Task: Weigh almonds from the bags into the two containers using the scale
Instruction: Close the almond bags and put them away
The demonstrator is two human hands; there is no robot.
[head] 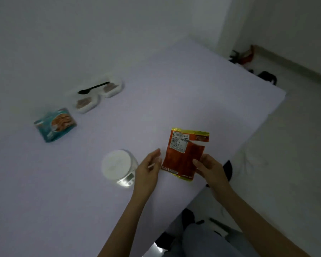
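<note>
Fingers of my right hand (209, 168) pinch the orange bag (183, 156). My left hand (148, 168) hovers open beside it, by the scale (117, 164).

Orange bag (183, 154), teal bag (55, 125), black spoon (93, 88)

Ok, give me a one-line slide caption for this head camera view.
Right hand holds an orange bag beside the scale; left hand open nearby, two containers and teal bag behind.
</note>
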